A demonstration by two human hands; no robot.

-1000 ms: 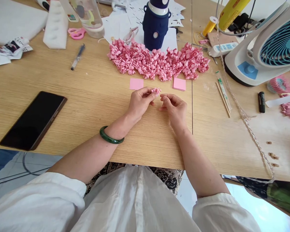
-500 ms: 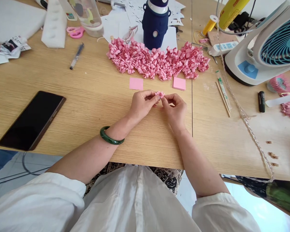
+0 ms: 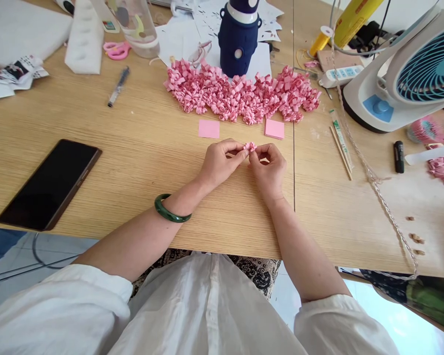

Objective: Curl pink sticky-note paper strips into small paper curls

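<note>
A small curled pink paper piece (image 3: 250, 146) is pinched between the fingertips of my left hand (image 3: 221, 163) and my right hand (image 3: 269, 166), just above the wooden table (image 3: 140, 148). Both hands are closed on it, fingers bent inward. A green bangle (image 3: 169, 209) circles my left wrist. Beyond my hands lie two flat pink paper squares (image 3: 209, 129) (image 3: 274, 128). Farther back stretches a long heap of curled pink paper pieces (image 3: 240, 93).
A dark phone (image 3: 50, 184) lies at the left. A navy bottle (image 3: 239, 37), pen (image 3: 118, 87), pink scissors (image 3: 115, 50) and white foam block (image 3: 83, 42) stand at the back. A fan (image 3: 403, 69), chopsticks (image 3: 341, 145), a black marker (image 3: 398, 156) and a cord (image 3: 377, 182) are at the right.
My right hand has come up to my left and now also pinches the pink piece. Both hands have drifted slightly right.
</note>
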